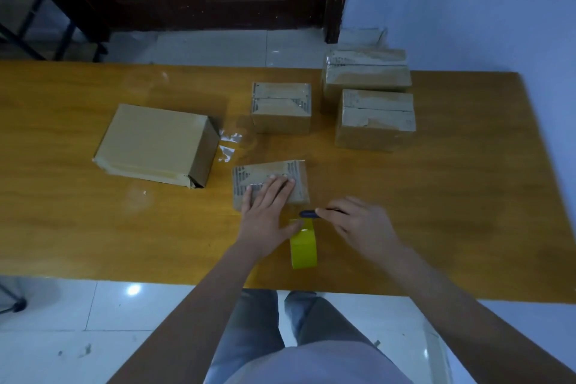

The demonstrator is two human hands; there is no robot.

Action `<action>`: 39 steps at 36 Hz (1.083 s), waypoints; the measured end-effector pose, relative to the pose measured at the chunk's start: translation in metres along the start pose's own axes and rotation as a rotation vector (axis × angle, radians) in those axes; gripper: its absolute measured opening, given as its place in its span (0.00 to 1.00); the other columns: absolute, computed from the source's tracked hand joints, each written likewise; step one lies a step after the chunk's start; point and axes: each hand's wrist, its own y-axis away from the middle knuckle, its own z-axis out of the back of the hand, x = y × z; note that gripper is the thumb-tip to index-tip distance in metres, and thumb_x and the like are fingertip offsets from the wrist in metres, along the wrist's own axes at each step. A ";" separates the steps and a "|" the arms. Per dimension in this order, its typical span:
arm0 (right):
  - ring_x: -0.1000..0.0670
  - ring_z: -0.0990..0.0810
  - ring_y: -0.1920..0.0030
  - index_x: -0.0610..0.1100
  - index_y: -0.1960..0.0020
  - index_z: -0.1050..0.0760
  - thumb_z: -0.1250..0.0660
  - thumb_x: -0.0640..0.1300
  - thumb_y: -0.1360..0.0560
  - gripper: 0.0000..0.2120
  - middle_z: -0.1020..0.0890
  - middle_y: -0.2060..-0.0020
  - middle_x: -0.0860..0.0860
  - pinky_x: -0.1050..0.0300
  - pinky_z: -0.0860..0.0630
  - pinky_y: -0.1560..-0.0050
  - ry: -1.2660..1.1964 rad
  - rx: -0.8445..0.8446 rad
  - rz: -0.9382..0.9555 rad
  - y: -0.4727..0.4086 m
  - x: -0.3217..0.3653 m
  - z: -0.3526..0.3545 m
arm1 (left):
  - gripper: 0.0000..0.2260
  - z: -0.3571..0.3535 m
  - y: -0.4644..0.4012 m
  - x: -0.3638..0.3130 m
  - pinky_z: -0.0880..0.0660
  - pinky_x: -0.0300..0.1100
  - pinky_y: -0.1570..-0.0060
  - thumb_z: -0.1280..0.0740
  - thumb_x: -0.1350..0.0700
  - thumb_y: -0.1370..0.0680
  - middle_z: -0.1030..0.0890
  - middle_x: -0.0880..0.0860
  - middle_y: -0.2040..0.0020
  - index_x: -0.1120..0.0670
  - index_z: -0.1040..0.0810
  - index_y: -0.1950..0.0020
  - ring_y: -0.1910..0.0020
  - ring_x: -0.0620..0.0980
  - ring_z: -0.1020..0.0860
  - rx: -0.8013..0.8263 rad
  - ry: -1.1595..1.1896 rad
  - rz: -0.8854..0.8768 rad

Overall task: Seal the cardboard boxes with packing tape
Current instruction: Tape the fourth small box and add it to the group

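The small cardboard box [270,182] I am sealing lies near the middle of the wooden table [436,196], close to my edge. My left hand [268,212] presses flat on its top, fingers straight and spread, thumb reaching toward 3 o'clock to touch the yellow tape roll [303,243]. The roll stands on edge just at 5 o'clock of the box, touching its near side as far as I can tell. My right hand [358,224] is at 3 o'clock of the roll, fingers curled, pinching a small dark cutter [308,214] whose tip points toward 9 o'clock, right above the roll's top.

At 10 o'clock of my box lies a large flat box [156,145], with crumpled clear tape scraps [229,145] beside its right end. At 12 o'clock sits a small taped box [281,107]. At 1 o'clock two more taped boxes stand together: the nearer box [375,118] and the far box [366,72] behind it at the table's back edge.
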 end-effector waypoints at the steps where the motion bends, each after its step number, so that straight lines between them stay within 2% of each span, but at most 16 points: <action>1: 0.50 0.21 0.65 0.48 0.51 0.17 0.29 0.37 0.31 0.11 0.17 0.60 0.51 0.66 0.38 0.72 0.018 0.012 -0.005 -0.002 0.000 -0.003 | 0.38 0.000 0.000 0.000 0.74 0.45 0.32 0.53 0.31 0.30 0.49 0.42 0.22 0.44 0.51 0.22 0.28 0.35 0.63 0.000 0.001 0.000; 3: 0.49 0.21 0.66 0.47 0.52 0.16 0.23 0.35 0.38 0.17 0.18 0.62 0.51 0.66 0.37 0.73 0.047 0.061 -0.052 -0.002 0.000 -0.009 | 0.38 0.000 0.001 -0.001 0.73 0.46 0.31 0.52 0.31 0.30 0.48 0.42 0.22 0.44 0.51 0.22 0.27 0.36 0.62 -0.007 0.013 -0.004; 6: 0.48 0.22 0.68 0.46 0.53 0.16 0.21 0.32 0.45 0.22 0.20 0.65 0.50 0.63 0.34 0.78 0.108 0.120 -0.198 0.004 -0.010 -0.014 | 0.38 0.001 0.000 0.000 0.76 0.44 0.33 0.53 0.30 0.30 0.50 0.42 0.22 0.43 0.54 0.22 0.27 0.37 0.63 0.007 -0.010 -0.009; 9: 0.47 0.20 0.65 0.46 0.52 0.17 0.22 0.30 0.43 0.22 0.19 0.64 0.50 0.61 0.30 0.79 0.139 0.204 -0.416 0.017 -0.027 -0.017 | 0.39 0.000 0.000 0.001 0.76 0.44 0.33 0.54 0.30 0.30 0.50 0.42 0.22 0.43 0.56 0.23 0.27 0.37 0.63 0.003 -0.006 -0.011; 10: 0.46 0.19 0.61 0.46 0.50 0.18 0.24 0.30 0.39 0.21 0.19 0.60 0.49 0.58 0.28 0.76 0.133 0.246 -0.486 0.021 -0.032 -0.019 | 0.38 -0.001 0.000 0.001 0.76 0.44 0.33 0.53 0.30 0.30 0.50 0.42 0.22 0.43 0.55 0.23 0.27 0.37 0.63 -0.003 0.001 -0.011; 12: 0.44 0.22 0.49 0.45 0.42 0.22 0.33 0.32 0.28 0.17 0.20 0.51 0.47 0.52 0.25 0.60 0.118 0.337 -0.628 0.029 -0.040 -0.026 | 0.38 -0.001 0.000 0.002 0.77 0.43 0.33 0.52 0.30 0.30 0.49 0.42 0.22 0.43 0.55 0.23 0.26 0.37 0.62 -0.009 0.006 -0.013; 15: 0.42 0.27 0.41 0.44 0.40 0.24 0.36 0.39 0.24 0.13 0.23 0.44 0.46 0.46 0.31 0.43 0.116 0.350 -0.769 0.035 -0.040 -0.039 | 0.38 -0.002 0.000 0.002 0.77 0.43 0.33 0.52 0.30 0.30 0.50 0.42 0.22 0.43 0.55 0.23 0.27 0.37 0.63 -0.012 0.010 -0.015; 17: 0.42 0.27 0.40 0.44 0.42 0.23 0.33 0.43 0.25 0.12 0.24 0.42 0.46 0.44 0.32 0.41 -0.025 0.190 -0.803 0.032 -0.027 -0.044 | 0.38 -0.003 0.000 0.003 0.77 0.44 0.33 0.52 0.30 0.30 0.50 0.42 0.22 0.42 0.56 0.23 0.27 0.36 0.64 -0.018 0.011 -0.021; 20: 0.54 0.32 0.36 0.47 0.40 0.24 0.35 0.49 0.23 0.13 0.28 0.38 0.53 0.54 0.35 0.36 -0.622 0.079 -0.869 0.012 0.010 -0.036 | 0.40 -0.004 0.000 0.005 0.74 0.46 0.31 0.54 0.27 0.31 0.50 0.43 0.22 0.43 0.55 0.23 0.27 0.38 0.63 -0.028 0.014 -0.042; 22: 0.57 0.32 0.37 0.49 0.40 0.25 0.36 0.50 0.23 0.13 0.29 0.39 0.55 0.58 0.35 0.37 -0.964 0.158 -0.923 0.000 0.029 -0.033 | 0.43 -0.005 0.000 0.006 0.69 0.50 0.29 0.58 0.23 0.32 0.49 0.44 0.22 0.44 0.54 0.23 0.26 0.38 0.62 -0.046 0.017 -0.060; 24: 0.57 0.30 0.40 0.49 0.44 0.24 0.36 0.48 0.23 0.09 0.28 0.41 0.55 0.63 0.31 0.41 -1.112 0.217 -0.932 -0.006 0.039 -0.039 | 0.45 -0.006 0.000 0.007 0.66 0.52 0.28 0.61 0.22 0.33 0.47 0.44 0.22 0.45 0.51 0.22 0.26 0.39 0.60 -0.072 0.031 -0.069; 27: 0.56 0.25 0.47 0.50 0.51 0.22 0.35 0.42 0.23 0.05 0.23 0.49 0.54 0.67 0.31 0.52 -1.271 0.203 -1.038 -0.011 0.044 -0.047 | 0.45 -0.006 0.000 0.006 0.65 0.50 0.29 0.57 0.22 0.33 0.43 0.45 0.23 0.46 0.46 0.22 0.24 0.41 0.55 -0.114 0.055 -0.071; 29: 0.56 0.23 0.51 0.50 0.54 0.22 0.35 0.41 0.24 0.05 0.20 0.55 0.54 0.67 0.30 0.54 -1.318 0.187 -1.079 -0.013 0.045 -0.047 | 0.42 -0.006 -0.002 0.002 0.63 0.49 0.28 0.51 0.25 0.32 0.39 0.44 0.25 0.46 0.41 0.24 0.25 0.43 0.49 -0.152 0.093 -0.032; 32: 0.62 0.22 0.57 0.49 0.54 0.21 0.35 0.39 0.24 0.06 0.19 0.58 0.55 0.72 0.28 0.58 -1.370 0.161 -1.099 -0.013 0.046 -0.044 | 0.29 -0.007 -0.012 -0.007 0.52 0.52 0.29 0.41 0.34 0.28 0.30 0.45 0.32 0.47 0.29 0.32 0.32 0.46 0.37 -0.267 0.167 0.064; 34: 0.64 0.23 0.60 0.46 0.53 0.21 0.34 0.38 0.24 0.05 0.19 0.59 0.55 0.74 0.29 0.59 -1.348 0.149 -1.090 -0.012 0.047 -0.043 | 0.22 -0.014 -0.018 -0.011 0.49 0.53 0.31 0.33 0.41 0.27 0.27 0.46 0.36 0.48 0.26 0.36 0.37 0.47 0.34 -0.323 0.161 0.095; 39: 0.62 0.24 0.63 0.47 0.59 0.22 0.33 0.37 0.25 0.07 0.21 0.63 0.53 0.69 0.30 0.58 -1.282 0.109 -1.046 -0.014 0.051 -0.043 | 0.18 -0.026 -0.019 -0.006 0.45 0.52 0.34 0.33 0.43 0.26 0.25 0.46 0.39 0.48 0.25 0.39 0.41 0.46 0.33 -0.437 0.156 0.054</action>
